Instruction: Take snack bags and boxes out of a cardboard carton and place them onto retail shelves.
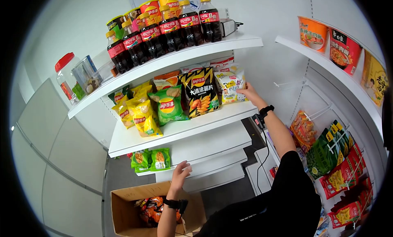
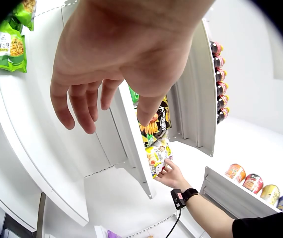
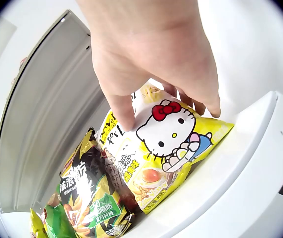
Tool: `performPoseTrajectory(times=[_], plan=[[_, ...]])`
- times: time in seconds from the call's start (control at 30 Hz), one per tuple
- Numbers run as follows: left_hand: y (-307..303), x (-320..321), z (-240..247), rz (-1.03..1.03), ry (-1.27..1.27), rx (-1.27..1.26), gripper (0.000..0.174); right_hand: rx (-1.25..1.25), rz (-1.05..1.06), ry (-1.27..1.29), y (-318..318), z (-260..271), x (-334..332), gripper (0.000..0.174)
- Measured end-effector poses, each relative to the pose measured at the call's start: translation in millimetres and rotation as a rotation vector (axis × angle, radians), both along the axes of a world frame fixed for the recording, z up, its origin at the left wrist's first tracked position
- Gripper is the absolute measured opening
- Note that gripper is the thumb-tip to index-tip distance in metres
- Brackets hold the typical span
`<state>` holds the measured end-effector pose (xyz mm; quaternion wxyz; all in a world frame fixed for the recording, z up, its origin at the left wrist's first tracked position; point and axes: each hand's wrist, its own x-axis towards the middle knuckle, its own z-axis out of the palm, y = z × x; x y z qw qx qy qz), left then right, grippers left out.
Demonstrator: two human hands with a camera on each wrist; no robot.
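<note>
My right hand [image 1: 251, 94] is at the right end of the middle shelf, gripping a white-and-yellow snack bag [image 3: 173, 141] with a cartoon cat on it. The thumb lies on the bag's front while the other fingers go behind its edge, partly hidden. The bag stands upright at the shelf's front, beside a black bag of wavy chips [image 1: 199, 91]. My left hand [image 1: 180, 175] hangs in the air with loosely bent fingers and nothing in it. Below it is an open cardboard box [image 1: 123, 202] holding orange-and-black snack packs [image 1: 153, 210].
Cola bottles [image 1: 170, 28] line the top shelf. Green and yellow chip bags [image 1: 141, 118] fill the middle shelf's left part. Green noodle packs [image 1: 159, 159] sit on a lower shelf. Cup noodles [image 1: 313, 34] stand on the right shelf [image 1: 294, 46], above hanging snack bags [image 1: 323, 153].
</note>
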<state>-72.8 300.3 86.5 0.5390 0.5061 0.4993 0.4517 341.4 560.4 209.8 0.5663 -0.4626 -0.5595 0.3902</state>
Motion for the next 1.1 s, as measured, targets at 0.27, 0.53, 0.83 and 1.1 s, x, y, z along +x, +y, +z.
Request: performPoseTrajectory(times=[0.27,0.53,0.83,1.1], plan=[[-4.9,-9.3,-7.1,0.011,-0.006,-0.018,0.051,0.031,-0.133,0.077,-11.6,-11.8,15.0,0.051],[-11.0,-1.4,-12.9,-0.008,-0.046,-0.097,0.052,0.001,-0.113,0.679,-112.0,-32.2,17.3,0.051],[-53.0,-18.2,-51.5,0.077,-0.126,-0.311,0.051,-0.146,-0.062,0.849,-206.2,-107.5,-4.4,0.044],[-128.9,-78.6,-82.3,0.335,-0.288,-0.428,0.034,-0.385,0.028,0.892,-240.2,-162.8,-70.6,0.039]])
